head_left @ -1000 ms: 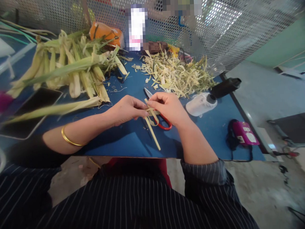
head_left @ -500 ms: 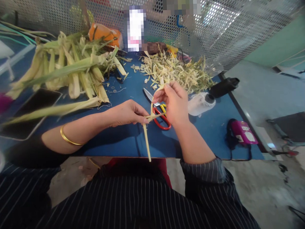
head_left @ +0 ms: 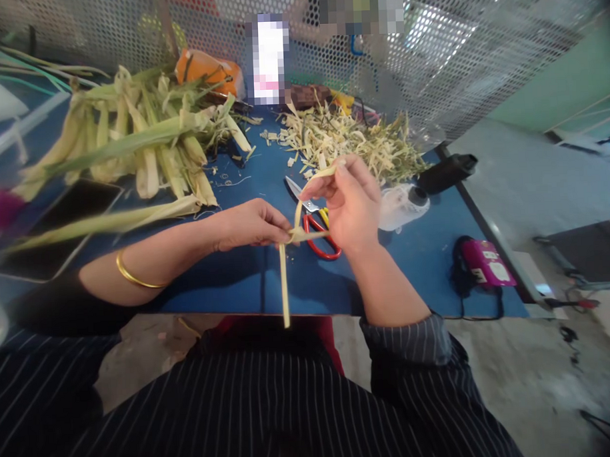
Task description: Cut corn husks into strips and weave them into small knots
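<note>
My left hand (head_left: 257, 223) pinches a pale plant-leaf strip (head_left: 285, 282) at a crossing, where the strips look folded over each other. One end hangs straight down past the table edge. My right hand (head_left: 354, 200) is closed on another end, which rises in a bend from the crossing to its fingertips; a further strip runs sideways toward its palm. Beneath the hands lie scissors (head_left: 324, 244) with red handles, blades pointing to the far left. A pile of pale leaf scraps (head_left: 352, 137) lies just beyond my right hand.
Long green-white stalks (head_left: 147, 147) are heaped at left, near a dark flat panel (head_left: 50, 244). An orange package (head_left: 209, 72) stands behind. To the right are a clear bottle (head_left: 401, 206), a black bottle (head_left: 448, 173) and a purple box (head_left: 486, 262). Perforated metal mesh (head_left: 429, 71) rises behind the table.
My left hand has shifted slightly left with the crossing, and the hanging end moved left with it. The upper end now bends more beneath my right fingertips. Both hands keep their grip.
</note>
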The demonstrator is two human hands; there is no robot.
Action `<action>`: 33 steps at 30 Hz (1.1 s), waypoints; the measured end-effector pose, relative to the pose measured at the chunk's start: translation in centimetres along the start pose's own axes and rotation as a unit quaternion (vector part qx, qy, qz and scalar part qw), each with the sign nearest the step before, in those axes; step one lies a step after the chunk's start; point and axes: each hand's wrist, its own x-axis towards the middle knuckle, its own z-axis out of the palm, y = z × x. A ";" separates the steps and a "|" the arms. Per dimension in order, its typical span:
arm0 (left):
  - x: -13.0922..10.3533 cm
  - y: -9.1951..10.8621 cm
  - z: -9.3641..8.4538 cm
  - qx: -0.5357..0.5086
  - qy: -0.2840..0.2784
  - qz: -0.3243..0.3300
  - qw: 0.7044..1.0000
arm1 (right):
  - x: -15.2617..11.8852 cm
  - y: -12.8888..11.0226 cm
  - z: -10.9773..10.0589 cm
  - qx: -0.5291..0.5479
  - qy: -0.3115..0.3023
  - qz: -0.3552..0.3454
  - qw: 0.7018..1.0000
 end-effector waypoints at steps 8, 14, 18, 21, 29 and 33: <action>-0.7 0.5 -0.5 0.049 -0.069 0.054 0.995 | -0.3 -0.3 0.8 -0.095 -0.004 0.089 0.991; -0.7 0.7 -0.6 -0.047 -0.044 0.015 0.998 | -0.1 -0.2 0.5 -0.088 -0.010 0.082 0.993; -0.5 0.4 -0.3 -0.031 0.022 0.011 0.999 | -0.3 -0.3 0.9 -0.078 -0.020 0.076 0.994; -0.5 0.3 0.2 0.017 0.050 0.008 0.999 | -0.5 -0.2 1.2 -0.070 -0.026 0.069 0.995; -0.1 0.3 -0.1 -0.062 0.164 0.020 0.984 | 0.7 -0.3 -0.8 -0.177 -0.041 0.030 0.983; 0.0 0.4 -0.8 -0.094 0.202 0.026 0.974 | 1.1 -1.1 -1.8 -0.337 -0.191 0.026 0.922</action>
